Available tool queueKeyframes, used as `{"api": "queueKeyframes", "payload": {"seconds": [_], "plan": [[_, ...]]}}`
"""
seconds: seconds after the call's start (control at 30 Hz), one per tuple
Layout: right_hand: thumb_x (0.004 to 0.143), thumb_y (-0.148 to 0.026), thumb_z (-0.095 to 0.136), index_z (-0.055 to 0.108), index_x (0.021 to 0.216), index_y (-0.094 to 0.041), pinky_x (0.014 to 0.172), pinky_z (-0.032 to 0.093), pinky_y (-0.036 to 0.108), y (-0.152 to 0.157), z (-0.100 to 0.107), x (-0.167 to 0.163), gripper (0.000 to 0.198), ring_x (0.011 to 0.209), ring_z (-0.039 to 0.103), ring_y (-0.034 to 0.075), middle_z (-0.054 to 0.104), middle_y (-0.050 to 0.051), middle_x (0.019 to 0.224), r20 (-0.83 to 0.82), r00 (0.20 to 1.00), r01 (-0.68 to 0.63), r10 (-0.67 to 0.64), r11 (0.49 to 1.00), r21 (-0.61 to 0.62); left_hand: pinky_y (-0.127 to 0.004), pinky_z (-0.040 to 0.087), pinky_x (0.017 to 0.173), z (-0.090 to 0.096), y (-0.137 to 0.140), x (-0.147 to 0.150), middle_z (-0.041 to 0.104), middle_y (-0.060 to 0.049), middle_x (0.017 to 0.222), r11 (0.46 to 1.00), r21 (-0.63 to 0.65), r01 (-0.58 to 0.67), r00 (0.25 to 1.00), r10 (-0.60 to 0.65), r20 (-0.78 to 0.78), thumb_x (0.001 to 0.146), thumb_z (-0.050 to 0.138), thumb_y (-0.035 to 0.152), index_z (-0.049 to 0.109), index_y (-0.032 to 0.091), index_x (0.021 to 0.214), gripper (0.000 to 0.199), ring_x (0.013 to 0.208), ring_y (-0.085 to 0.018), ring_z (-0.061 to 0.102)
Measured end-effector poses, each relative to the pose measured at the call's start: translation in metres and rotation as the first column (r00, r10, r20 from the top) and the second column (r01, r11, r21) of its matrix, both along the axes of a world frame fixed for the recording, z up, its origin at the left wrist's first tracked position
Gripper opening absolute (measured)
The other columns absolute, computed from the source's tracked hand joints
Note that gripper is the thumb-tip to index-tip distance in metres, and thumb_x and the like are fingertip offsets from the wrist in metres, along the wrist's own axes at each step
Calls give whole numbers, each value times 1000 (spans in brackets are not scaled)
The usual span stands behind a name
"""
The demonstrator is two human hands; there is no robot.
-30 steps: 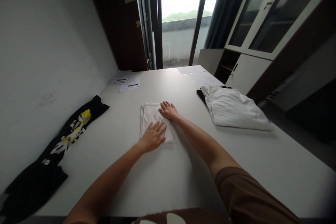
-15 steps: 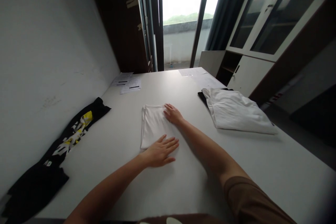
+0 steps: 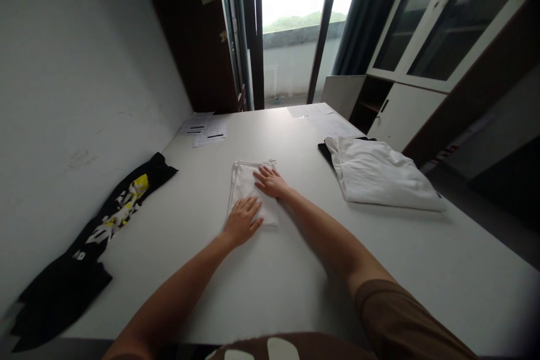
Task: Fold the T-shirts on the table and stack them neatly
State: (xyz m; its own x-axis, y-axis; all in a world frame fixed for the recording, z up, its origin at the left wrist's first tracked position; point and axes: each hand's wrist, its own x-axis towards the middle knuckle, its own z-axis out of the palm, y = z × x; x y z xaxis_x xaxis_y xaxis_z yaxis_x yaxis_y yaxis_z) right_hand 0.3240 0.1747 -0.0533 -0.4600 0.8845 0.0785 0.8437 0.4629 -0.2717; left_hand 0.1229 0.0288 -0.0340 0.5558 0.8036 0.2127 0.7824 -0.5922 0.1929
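Observation:
A small folded white cloth (image 3: 245, 173) lies flat on the white table (image 3: 295, 287), its far edge showing several layers. My left hand (image 3: 243, 219) rests palm down on its near left part, fingers stretched out. Just beyond and to the right, my right hand (image 3: 271, 181) lies flat on the cloth's right side, its fingers spread toward the left. Both hands cover parts of the cloth, so its full outline is partly hidden.
A black garment with a yellow and white print (image 3: 122, 208) lies along the left wall. On the right sits a folded white garment (image 3: 383, 174) over something black. Papers (image 3: 211, 129) lie at the far left, more sheets (image 3: 329, 124) at the far right.
My left hand has moved away from me and left, farther onto the cloth. My right hand has shifted slightly left, and the cloth's far right corner now shows.

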Motion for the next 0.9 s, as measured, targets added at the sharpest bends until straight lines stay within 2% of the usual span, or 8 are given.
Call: {"api": "queueKeyframes", "payload": {"seconds": [0.1, 0.23, 0.47, 0.67, 0.77, 0.9], "plan": [[105, -59, 33, 32, 162, -28, 126, 10, 50, 1, 2, 3, 65, 158, 11, 28, 18, 6, 171, 8, 1000, 8, -8, 1000, 2, -56, 22, 125, -7, 4, -3, 29, -11, 167, 999, -27, -34, 998, 33, -53, 103, 47, 50, 41, 24, 156, 60, 156, -31, 22], [104, -60, 32, 31, 162, -28, 126, 9, 52, 1, 2, 3, 66, 158, 9, 29, 18, 6, 171, 10, 999, 54, -54, 999, -1, -59, 17, 125, -6, 4, -5, 22, -9, 170, 999, -49, 8, 996, -13, -92, 102, 47, 57, 35, 28, 160, 66, 158, -32, 14], [103, -58, 30, 31, 162, -27, 123, 12, 58, 11, -3, 16, 66, 157, 13, 32, 17, 8, 171, -5, 966, 259, -259, 965, -35, -59, 18, 124, -3, 1, -8, 21, -9, 170, 996, -59, 63, 992, -69, -106, 102, 44, 58, 34, 31, 160, 65, 157, -32, 17], [104, -53, 31, 39, 158, -22, 123, 16, 55, 11, -3, 30, 64, 155, 21, 31, 29, 13, 167, -41, 922, 387, -386, 922, 14, -62, 20, 123, -8, 1, -6, 27, -11, 168, 999, -16, 39, 996, -40, -83, 102, 47, 56, 40, 29, 157, 61, 156, -33, 21], [105, -50, 30, 38, 159, -20, 124, 14, 52, 4, 1, 25, 62, 155, 20, 29, 28, 11, 167, -68, 940, 339, -334, 937, 85, -61, 20, 123, -9, 2, -7, 27, -11, 168, 999, -7, 48, 996, -48, -74, 102, 48, 55, 39, 30, 157, 61, 156, -32, 21], [106, -48, 31, 40, 158, -24, 126, 14, 43, -2, 5, 14, 58, 156, 20, 23, 29, 6, 167, -62, 995, 87, -80, 989, 120, -59, 20, 124, -5, 0, -9, 25, -12, 169, 993, -30, 111, 989, -113, -91, 101, 51, 53, 37, 27, 158, 65, 156, -31, 20]]}}
